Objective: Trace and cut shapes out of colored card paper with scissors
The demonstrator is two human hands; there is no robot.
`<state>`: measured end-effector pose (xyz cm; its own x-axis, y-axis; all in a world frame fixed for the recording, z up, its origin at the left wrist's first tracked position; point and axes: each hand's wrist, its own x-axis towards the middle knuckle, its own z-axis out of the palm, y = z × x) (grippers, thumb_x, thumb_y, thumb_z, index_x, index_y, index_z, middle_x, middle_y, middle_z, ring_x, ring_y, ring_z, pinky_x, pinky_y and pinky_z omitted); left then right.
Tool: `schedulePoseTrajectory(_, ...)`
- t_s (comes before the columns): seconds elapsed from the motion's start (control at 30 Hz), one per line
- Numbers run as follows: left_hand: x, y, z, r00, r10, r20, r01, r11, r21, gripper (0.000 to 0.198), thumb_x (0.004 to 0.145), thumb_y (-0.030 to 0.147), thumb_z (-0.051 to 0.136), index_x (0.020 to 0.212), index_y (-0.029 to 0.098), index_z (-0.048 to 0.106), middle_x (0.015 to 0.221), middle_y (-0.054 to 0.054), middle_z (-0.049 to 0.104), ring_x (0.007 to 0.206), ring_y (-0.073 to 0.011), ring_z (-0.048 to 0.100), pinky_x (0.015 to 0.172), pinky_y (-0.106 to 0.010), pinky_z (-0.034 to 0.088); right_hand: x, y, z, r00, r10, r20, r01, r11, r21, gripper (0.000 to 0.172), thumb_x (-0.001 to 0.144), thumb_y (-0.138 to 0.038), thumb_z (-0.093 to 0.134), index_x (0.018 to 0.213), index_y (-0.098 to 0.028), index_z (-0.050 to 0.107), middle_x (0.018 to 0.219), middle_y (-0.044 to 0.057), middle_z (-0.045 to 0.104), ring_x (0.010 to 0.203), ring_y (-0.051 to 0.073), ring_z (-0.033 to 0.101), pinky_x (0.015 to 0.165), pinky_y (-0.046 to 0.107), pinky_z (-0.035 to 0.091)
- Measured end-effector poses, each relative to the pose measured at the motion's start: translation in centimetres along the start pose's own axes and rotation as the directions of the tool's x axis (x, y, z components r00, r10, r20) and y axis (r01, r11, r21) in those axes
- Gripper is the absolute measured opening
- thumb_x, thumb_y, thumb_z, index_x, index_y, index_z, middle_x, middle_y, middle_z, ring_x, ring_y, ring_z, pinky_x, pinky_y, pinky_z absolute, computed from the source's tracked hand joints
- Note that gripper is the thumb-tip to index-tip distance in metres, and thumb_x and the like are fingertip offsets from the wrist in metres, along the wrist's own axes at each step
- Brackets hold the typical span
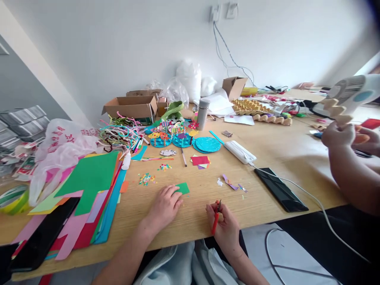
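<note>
Bench (185, 219): wood-topped, spread with craft material. Large coloured sheets (92, 172) are piled at near left, topped in part by green; floppy as a heap, probably best lifted by a free edge.

Left hand (166, 202): laid palm-down at near centre, fingers loosely extended and slightly parted, nothing gripped; the left part of the small green paper piece (183, 188) is covered by the fingertips. Right hand (225, 225): held at the near edge, right of centre, fingers curled closed around the orange-red scissors (215, 225).

Scissors: handle is pointed near, dark metal tip far, well apart from the paper. Whether the blades are parted cannot be told. Judged light but rigid, smooth plastic at the handle; best taken by the loops, blade edges avoided.

Small paper stack (200, 160): set farther off, red on top; loose, so likely to slide apart unless pinched through all layers.

Green piece: flat on the bench, right end uncovered. Judged very light, thin, easily creased; hard to lift from flat, so best pinned by the fingertips or pinched at the free right edge.

Purple strip (229, 182): at right, curled, flimsy. Confetti bits (147, 179): heaped at left, tiny, easily scattered.
</note>
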<state>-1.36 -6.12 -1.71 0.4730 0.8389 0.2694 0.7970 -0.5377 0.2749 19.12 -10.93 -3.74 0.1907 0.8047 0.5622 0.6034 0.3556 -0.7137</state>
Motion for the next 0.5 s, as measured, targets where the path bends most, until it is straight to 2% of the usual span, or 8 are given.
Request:
schedulePoseTrajectory(0.2, -0.09, 0.06, 0.10, 0.994, 0.051, -0.096, -0.056, 0.997, -0.056, 0.025, 0.088, 0.023, 0.050, 0.110, 0.019, 0.061, 0.121, -0.010, 0.060, 0.119, -0.0233, 0.051, 0.103, -0.047, 0.043, -0.22, 0.05, -0.07, 0.999, -0.035, 0.032, 0.037, 0.998, -0.053, 0.014, 0.086, -0.026, 0.056, 0.074, -0.020, 0.053, 0.065, 0.000, 0.061, 0.058, 0.012, 0.057, 0.056, 0.023, 0.045)
schedulePoseTrajectory(0.4, -0.18, 0.05, 0.36, 0.991, 0.049, -0.126, -0.051, 0.999, -0.017, 0.024, 0.089, 0.025, 0.048, 0.107, 0.020, 0.063, 0.114, -0.008, 0.064, 0.111, -0.0221, 0.057, 0.102, -0.047, 0.044, 0.09, -0.38, -0.19, 0.994, -0.095, 0.055, 0.099, 0.992, -0.075, 0.013, 0.087, -0.022, 0.055, 0.074, -0.020, 0.052, 0.063, 0.000, 0.058, 0.055, 0.012, 0.054, 0.054, 0.024, 0.043)
schedulePoseTrajectory(0.5, -0.22, 0.01, 0.46, 0.989, 0.060, -0.135, -0.061, 0.998, -0.003, 0.023, 0.089, 0.025, 0.048, 0.104, 0.019, 0.065, 0.111, -0.008, 0.066, 0.109, -0.0217, 0.058, 0.102, -0.046, 0.044, 0.15, -0.44, -0.16, 0.995, -0.098, 0.027, 0.099, 0.993, -0.060, 0.013, 0.086, -0.021, 0.055, 0.073, -0.020, 0.052, 0.063, -0.001, 0.057, 0.055, 0.012, 0.054, 0.054, 0.023, 0.043)
